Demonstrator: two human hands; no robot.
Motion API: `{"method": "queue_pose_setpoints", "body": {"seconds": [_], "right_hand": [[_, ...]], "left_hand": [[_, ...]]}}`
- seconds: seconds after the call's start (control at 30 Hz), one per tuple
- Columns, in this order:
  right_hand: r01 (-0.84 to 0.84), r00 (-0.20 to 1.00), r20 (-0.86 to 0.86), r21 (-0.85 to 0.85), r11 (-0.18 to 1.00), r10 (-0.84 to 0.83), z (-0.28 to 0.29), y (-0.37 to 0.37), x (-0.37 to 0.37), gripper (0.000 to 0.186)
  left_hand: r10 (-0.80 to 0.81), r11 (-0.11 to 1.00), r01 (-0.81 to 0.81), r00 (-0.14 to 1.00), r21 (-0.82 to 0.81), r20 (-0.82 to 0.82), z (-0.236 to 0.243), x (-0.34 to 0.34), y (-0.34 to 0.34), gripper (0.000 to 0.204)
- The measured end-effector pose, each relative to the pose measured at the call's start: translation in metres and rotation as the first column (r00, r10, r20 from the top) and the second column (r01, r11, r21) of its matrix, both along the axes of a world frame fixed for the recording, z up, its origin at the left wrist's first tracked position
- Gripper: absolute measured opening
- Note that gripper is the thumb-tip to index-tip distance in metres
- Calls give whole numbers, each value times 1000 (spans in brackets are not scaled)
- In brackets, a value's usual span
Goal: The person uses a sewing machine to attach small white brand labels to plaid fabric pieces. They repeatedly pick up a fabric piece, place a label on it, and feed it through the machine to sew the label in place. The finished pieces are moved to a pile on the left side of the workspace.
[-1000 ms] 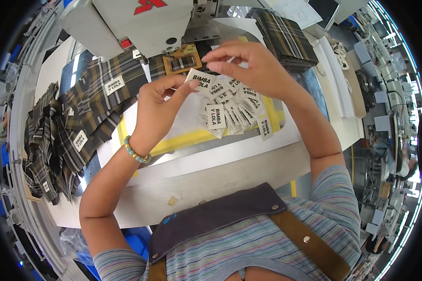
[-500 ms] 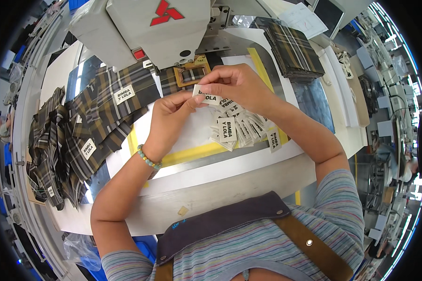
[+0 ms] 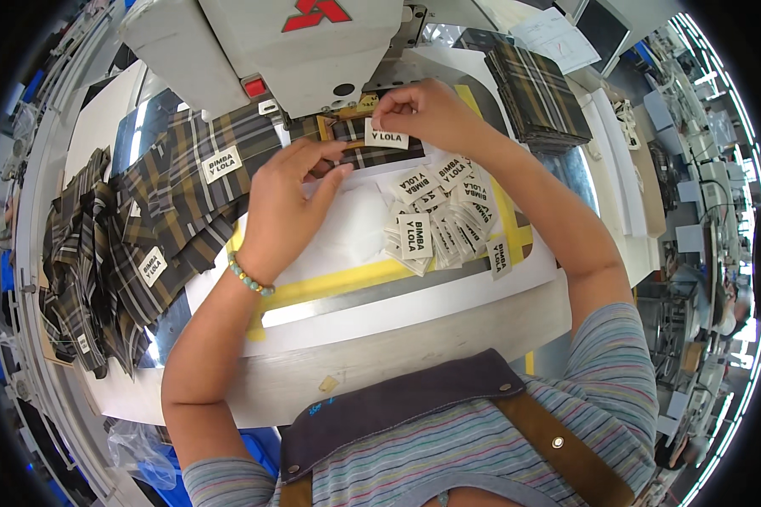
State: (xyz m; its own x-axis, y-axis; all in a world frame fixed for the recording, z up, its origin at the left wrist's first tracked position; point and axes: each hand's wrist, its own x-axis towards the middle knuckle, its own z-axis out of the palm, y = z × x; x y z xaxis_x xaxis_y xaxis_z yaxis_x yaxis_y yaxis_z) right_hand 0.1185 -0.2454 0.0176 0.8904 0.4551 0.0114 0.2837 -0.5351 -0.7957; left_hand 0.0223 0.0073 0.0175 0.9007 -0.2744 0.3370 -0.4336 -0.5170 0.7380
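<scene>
My right hand (image 3: 435,118) pinches a white fabric label (image 3: 389,138) with dark print by its upper edge. The label hangs over a strip of plaid fabric (image 3: 389,157) at the sewing machine's tan clamp frame (image 3: 325,127); whether it touches the cloth I cannot tell. My left hand (image 3: 287,203) is open, thumb apart from the fingers, with its fingertips beside the clamp's left end and nothing held. A loose pile of similar labels (image 3: 416,237) lies below my right wrist on the white work surface (image 3: 347,232).
The large sewing machine head (image 3: 300,59) overhangs the work. Plaid pieces with labels on them (image 3: 186,182) spread across the left side, bunched at the far left. A neat stack of plaid pieces (image 3: 539,93) sits at the back right. Yellow tape (image 3: 338,286) borders the work surface.
My right hand has carried the label up and right to the clamp area. My left hand has let go of the label, and its fingers have spread.
</scene>
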Motion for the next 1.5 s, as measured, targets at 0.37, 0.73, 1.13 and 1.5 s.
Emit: {"method": "queue_pose_setpoints", "body": {"seconds": [0.37,0.73,1.13,1.5], "right_hand": [[-82,967,219,-218,972,131,4,35,27,35],[-53,958,266,-204,978,107,-3,38,20,26],[-39,951,300,-132,991,77,2,-13,-13,23],[-166,673,643,-350,922,365,-7,-19,-13,37]], "left_hand": [[-206,925,67,915,373,347,-9,12,8,37],[-221,867,18,910,498,351,-14,12,5,47],[-241,735,-106,883,670,403,-15,7,-4,52],[-178,869,69,968,490,179,-17,13,1,59]]}}
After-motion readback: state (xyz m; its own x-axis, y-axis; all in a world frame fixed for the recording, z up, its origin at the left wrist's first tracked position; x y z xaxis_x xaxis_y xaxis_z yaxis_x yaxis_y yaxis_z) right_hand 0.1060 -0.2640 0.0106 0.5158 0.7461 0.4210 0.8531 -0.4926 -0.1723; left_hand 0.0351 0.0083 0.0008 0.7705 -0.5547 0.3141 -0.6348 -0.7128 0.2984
